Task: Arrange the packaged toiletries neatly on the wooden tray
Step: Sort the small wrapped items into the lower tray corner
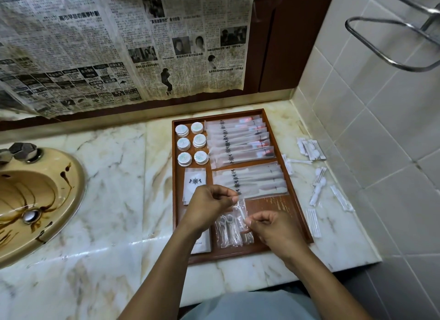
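Observation:
A wooden tray point(273, 204) lies on the marble counter. It holds several round white soaps point(192, 144) at its far left, two fanned rows of long frosted packets point(239, 140), a square white sachet point(195, 182) and a bunch of clear floss-pick packets point(232, 231) near its front. My left hand point(209, 205) and my right hand point(273, 226) both pinch one clear floss-pick packet point(241, 209) by its ends, just above that bunch. Another white sachet point(201, 244) is partly hidden under my left wrist.
Loose cotton-swab packets point(317, 188) lie scattered on the counter to the right of the tray, near the tiled wall point(371, 119). A stained beige sink point(35, 196) sits at the left. Newspaper point(119, 45) covers the back wall, and a metal rack point(392, 41) sticks out at the upper right.

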Motion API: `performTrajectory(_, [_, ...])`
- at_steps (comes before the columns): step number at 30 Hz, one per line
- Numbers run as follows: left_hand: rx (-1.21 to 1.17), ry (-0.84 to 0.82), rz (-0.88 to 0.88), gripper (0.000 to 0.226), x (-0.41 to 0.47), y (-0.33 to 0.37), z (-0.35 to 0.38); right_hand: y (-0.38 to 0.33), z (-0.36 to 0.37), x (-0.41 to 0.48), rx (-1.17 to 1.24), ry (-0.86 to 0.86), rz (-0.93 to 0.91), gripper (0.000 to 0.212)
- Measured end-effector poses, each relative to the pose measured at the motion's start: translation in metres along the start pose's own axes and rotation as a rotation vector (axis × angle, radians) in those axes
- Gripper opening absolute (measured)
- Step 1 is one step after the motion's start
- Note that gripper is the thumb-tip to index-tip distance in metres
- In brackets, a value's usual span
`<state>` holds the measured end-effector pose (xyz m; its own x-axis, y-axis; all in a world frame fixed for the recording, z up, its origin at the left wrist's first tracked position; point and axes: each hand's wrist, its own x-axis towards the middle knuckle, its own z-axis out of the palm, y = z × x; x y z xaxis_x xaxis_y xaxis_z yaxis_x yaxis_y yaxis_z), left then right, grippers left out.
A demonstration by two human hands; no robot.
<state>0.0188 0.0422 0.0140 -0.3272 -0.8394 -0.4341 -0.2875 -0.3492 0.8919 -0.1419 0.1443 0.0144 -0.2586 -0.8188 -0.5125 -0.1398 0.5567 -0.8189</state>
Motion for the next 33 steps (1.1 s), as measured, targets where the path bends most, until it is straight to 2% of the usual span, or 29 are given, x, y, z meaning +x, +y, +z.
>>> performTrajectory(7, [0.483,-0.032,0.072,0.011,0.018,-0.027,0.008,0.023,0.001,0.011,-0.207,0.108,0.037,0.016])
performTrajectory(16, [0.834,0.013,0.137,0.021,0.034,-0.045,0.017,0.034,0.008,0.02,-0.384,0.137,0.042,0.017])
performTrajectory(23, [0.915,0.013,0.174,0.016,0.039,-0.049,0.024,0.042,0.012,0.026,-0.472,0.159,0.07,0.028])
performTrajectory(33, [0.959,-0.001,0.181,0.011,0.038,-0.046,0.028,0.044,0.013,0.031,-0.529,0.161,0.084,0.024])
